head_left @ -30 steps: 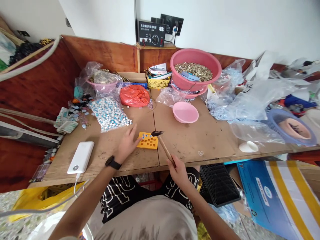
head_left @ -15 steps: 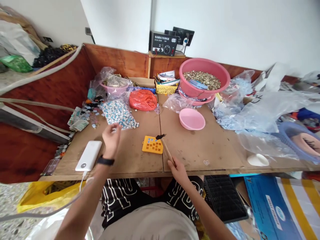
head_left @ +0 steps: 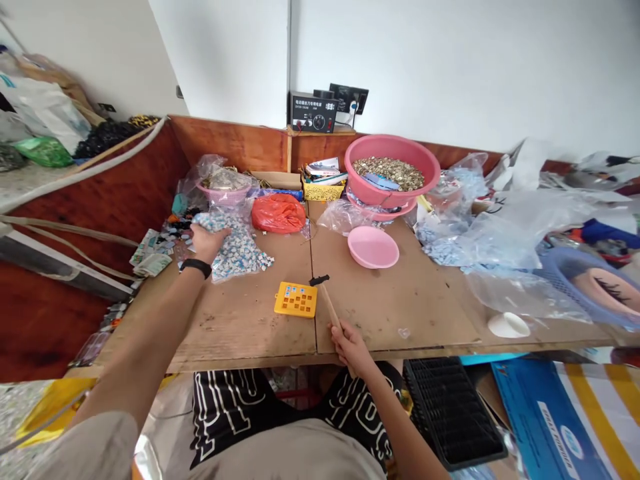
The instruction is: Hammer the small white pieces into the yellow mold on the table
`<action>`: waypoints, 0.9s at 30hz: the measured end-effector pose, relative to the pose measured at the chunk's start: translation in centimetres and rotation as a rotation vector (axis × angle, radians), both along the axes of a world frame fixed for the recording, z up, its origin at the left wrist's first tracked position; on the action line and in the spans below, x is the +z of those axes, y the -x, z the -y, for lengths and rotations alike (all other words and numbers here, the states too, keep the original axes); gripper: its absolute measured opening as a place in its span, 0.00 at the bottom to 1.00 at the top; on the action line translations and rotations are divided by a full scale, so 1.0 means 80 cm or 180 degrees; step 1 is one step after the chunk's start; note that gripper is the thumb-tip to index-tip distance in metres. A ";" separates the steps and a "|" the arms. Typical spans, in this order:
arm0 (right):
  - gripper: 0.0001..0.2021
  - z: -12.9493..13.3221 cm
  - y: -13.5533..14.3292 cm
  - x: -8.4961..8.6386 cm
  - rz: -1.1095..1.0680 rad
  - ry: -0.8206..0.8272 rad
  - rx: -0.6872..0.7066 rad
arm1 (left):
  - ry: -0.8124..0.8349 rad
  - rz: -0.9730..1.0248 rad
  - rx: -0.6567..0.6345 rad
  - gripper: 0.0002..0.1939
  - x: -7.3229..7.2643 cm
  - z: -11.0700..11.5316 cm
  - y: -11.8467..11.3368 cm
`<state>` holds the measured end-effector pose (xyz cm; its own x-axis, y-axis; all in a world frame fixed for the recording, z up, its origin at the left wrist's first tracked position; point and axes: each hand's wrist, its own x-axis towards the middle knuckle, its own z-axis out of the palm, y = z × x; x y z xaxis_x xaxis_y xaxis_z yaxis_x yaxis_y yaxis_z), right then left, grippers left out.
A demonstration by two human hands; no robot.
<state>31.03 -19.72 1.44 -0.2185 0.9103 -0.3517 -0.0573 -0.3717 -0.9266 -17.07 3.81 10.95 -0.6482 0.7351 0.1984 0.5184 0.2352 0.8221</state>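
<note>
My left hand is closed at the left edge of a clear plastic bag of small white-and-blue pieces, its thumb lying over the pile. The other fingertips are partly hidden. Many pieces spill from the bag's right end. In my right hand is a small hammer with a wooden handle and a black head, gripped midway along the handle. Just left of the hammer head lies a yellow tray with square pockets. A few pockets in its upper left hold blue-and-white pieces; other pockets show orange-brown.
A pink bowl stands right of centre. Behind it a large pink basin holds brassy bits. An orange-red bag sits at the back, near a black power supply on a ledge. A white cup lies near the right front edge.
My left hand has moved forward and left onto the bag, which has shifted slightly toward me. My left forearm now covers the white power bank's spot. My right hand still holds the hammer beside the tray.
</note>
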 end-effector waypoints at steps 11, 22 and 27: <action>0.37 0.000 -0.010 0.001 -0.0233 0.0033 0.0081 | -0.1315 -0.0390 -0.0456 0.46 0.079 -0.013 -0.094; 0.37 -0.003 -0.007 -0.016 -0.0325 -0.0062 -0.0084 | -0.1889 -0.0270 -0.0514 0.40 0.099 -0.016 -0.103; 0.38 -0.004 -0.007 -0.012 -0.0240 -0.0028 -0.0022 | -0.1724 -0.0242 -0.0528 0.36 0.087 -0.020 -0.107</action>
<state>31.59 -19.40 0.50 -0.2378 0.9148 -0.3265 -0.1297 -0.3630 -0.9227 -8.53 5.41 17.91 -0.5019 0.6062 0.6169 0.5749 -0.2991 0.7616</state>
